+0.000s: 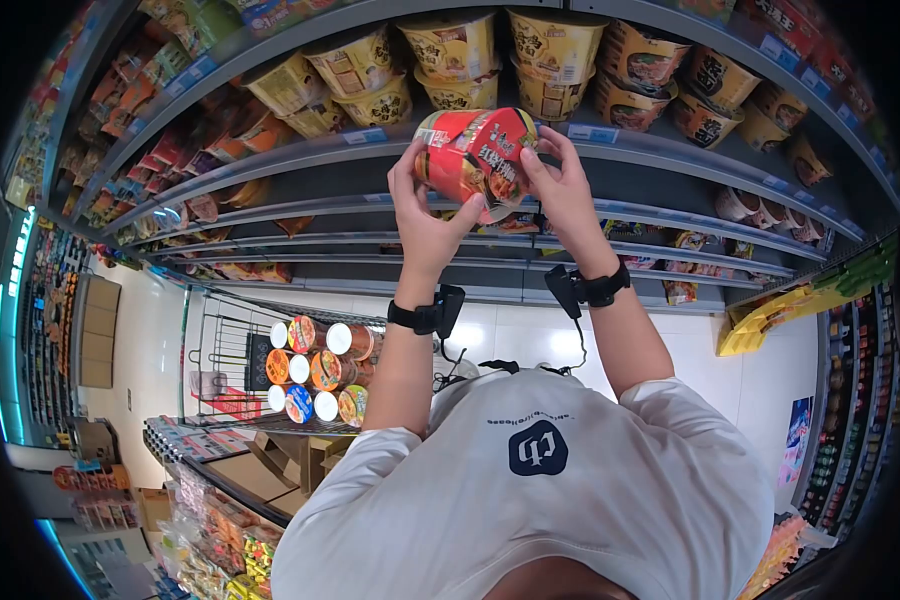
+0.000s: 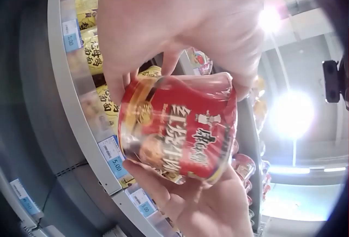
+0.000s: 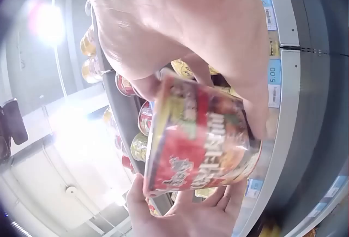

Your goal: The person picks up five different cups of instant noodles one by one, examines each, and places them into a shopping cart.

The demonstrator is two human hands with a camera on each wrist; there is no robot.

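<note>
At the far left of the head view, the shelves (image 1: pixel 270 160) curve away, packed with snack bags. Below them, lower left of centre, a wire cart (image 1: pixel 220 350) holds a stack of noodle cups (image 1: pixel 315 368) lying on their sides, lids outward.

In the upper middle of the frame, the left hand (image 1: pixel 425 215) grips the red noodle bowl (image 1: pixel 473 158) from its left side, thumb on the near face and fingers curled round the back. The bowl is tilted, held in the air just in front of the shelf edge, below the row of yellow bowls (image 1: pixel 490 60). It rests on no shelf. The right hand (image 1: pixel 562 190) clasps the other side, fingers wrapped over the top rim. In the left wrist view the bowl (image 2: pixel 180 130) fills the centre, pinched between both hands; the right wrist view shows it (image 3: pixel 202 139) the same way, blurred, beside the price tags (image 3: pixel 272 76) on the shelf rail.

To the right, brown bowls (image 1: pixel 700 95) line the upper shelf.

The risk, as I judge it: the bowl is smooth with shrink-wrap and held tilted overhead, so a loosened side grip could let it slide out and drop onto the person. Pushed in carelessly, it could knock the stacked yellow bowls off the edge.
</note>
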